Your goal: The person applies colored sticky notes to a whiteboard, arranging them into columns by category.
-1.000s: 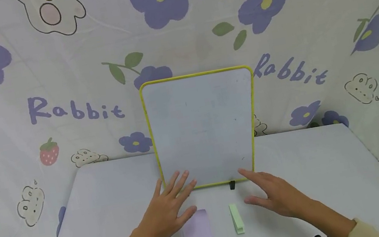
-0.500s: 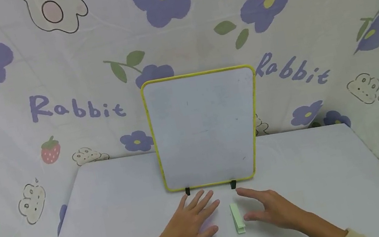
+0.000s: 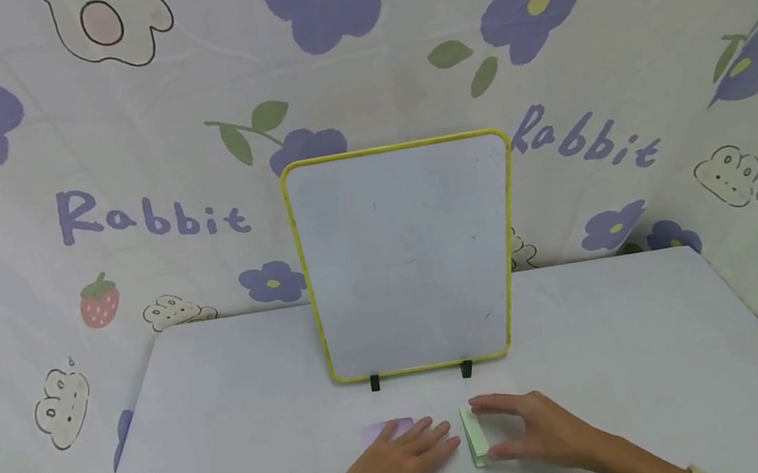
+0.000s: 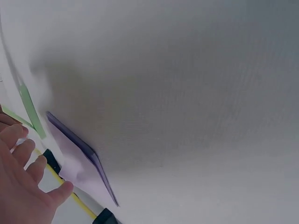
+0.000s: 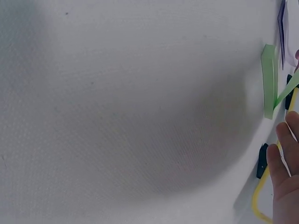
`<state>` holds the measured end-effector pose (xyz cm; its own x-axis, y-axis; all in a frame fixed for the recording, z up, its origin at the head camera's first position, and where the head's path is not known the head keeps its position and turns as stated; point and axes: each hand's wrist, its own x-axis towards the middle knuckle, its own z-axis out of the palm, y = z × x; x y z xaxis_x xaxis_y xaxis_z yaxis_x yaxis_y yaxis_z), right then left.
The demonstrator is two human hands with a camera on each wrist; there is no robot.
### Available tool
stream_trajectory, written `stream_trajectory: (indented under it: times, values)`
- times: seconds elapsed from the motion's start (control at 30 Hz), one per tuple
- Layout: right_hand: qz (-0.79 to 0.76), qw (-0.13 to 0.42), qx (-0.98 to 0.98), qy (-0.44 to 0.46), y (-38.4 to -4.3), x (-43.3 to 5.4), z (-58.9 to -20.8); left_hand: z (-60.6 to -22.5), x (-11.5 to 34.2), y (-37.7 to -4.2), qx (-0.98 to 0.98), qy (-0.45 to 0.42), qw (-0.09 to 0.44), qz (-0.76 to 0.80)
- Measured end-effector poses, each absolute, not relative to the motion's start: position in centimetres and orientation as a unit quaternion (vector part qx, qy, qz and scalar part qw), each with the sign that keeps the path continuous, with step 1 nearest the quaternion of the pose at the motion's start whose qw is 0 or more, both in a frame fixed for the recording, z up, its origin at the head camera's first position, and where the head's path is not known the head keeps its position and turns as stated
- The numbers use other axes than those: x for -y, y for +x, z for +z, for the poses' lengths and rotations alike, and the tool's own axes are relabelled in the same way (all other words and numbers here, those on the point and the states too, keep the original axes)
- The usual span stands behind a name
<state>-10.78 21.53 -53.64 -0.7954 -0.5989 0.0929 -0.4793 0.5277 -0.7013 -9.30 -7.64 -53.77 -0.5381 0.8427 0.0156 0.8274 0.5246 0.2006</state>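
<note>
The left hand [image 4: 21, 191] was noted at the lower left, its fingers spread apart. A purple paper [image 4: 77, 165] was found just beside the fingertips (whether contact was made could not be established), and a darker edge was recorded along its right side. A green strip [image 4: 32, 111] was observed above the fingers, joined near its lower end by a narrower green length. Two black pieces [image 4: 105, 217] were sighted along a yellow border [image 4: 84, 205], partly covered by the paper. A white surface [image 4: 210, 102] was seen across the remainder, crossed by soft shadow.
</note>
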Motion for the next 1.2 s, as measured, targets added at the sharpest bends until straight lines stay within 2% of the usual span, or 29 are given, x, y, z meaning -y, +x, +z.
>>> stream_trajectory:
  times: [0.23, 0.47, 0.93, 1.2]
  values:
    - [-0.362, 0.067, -0.873, -0.320, -10.7, -21.5, -53.7, -54.0, 7.3, -9.0, -0.860, 0.499, 0.043, 0.094]
    - [-0.362, 0.088, -0.877, -0.303, -10.6, -21.5, -53.8, -54.2, 7.1, -8.8, -0.860, 0.498, 0.054, 0.101]
    - [-0.382, 0.077, -0.874, -0.290, -10.4, -21.1, -54.1, -54.4, 5.9, -8.8, -0.852, 0.510, 0.070, 0.096]
    - [-0.385, 0.076, -0.880, -0.269, -10.4, -20.8, -53.9, -54.4, 5.6, -8.8, -0.854, 0.511, 0.061, 0.081]
